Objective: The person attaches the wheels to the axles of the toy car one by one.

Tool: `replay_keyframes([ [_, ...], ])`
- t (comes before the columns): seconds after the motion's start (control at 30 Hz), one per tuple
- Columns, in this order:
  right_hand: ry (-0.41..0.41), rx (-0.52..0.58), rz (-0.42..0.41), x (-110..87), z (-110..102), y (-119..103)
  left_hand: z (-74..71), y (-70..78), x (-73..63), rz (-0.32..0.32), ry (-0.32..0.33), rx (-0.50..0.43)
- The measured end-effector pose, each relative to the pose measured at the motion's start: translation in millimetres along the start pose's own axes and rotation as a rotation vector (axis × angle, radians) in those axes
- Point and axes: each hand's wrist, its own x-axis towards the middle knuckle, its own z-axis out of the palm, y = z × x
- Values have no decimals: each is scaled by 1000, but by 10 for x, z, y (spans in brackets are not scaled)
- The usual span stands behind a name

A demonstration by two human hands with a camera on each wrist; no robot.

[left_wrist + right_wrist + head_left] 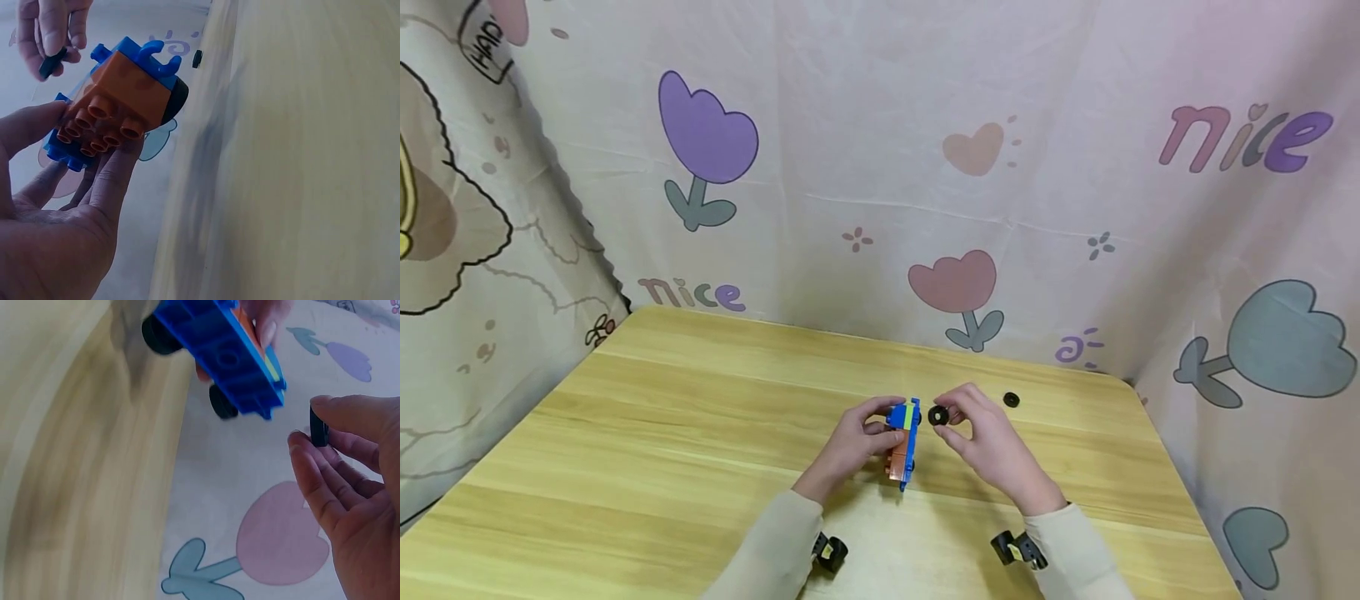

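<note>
A toy truck of building blocks (901, 442), with a blue base and orange studded blocks, is gripped between the thumb and fingers of my left hand (852, 439). In the right wrist view its blue underside (219, 353) shows, with two black wheels on one side; the opposite side carries blue pegs, one of them bare (100, 53) in the left wrist view. My right hand (988, 442) pinches a loose black wheel (937, 415) between thumb and fingertips, just right of the truck and apart from it. Part of the truck is hidden behind the left fingers.
Another black wheel (1011, 400) lies on the wooden table (662, 433) beyond my right hand. A patterned cloth (850, 167) hangs along the table's back edge and sides. A black wrist camera (830, 553) is strapped at the left sleeve, a second one (1018, 550) at the right.
</note>
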Motion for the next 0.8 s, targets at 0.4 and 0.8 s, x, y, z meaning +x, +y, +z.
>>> replay_keyframes([
  [0.4,-22,46,-8,-26,155,-84,26,-6,-21,2,-7,17],
  [0.8,0,41,13,-31,212,-99,28,-12,-29,18,-28,6],
])
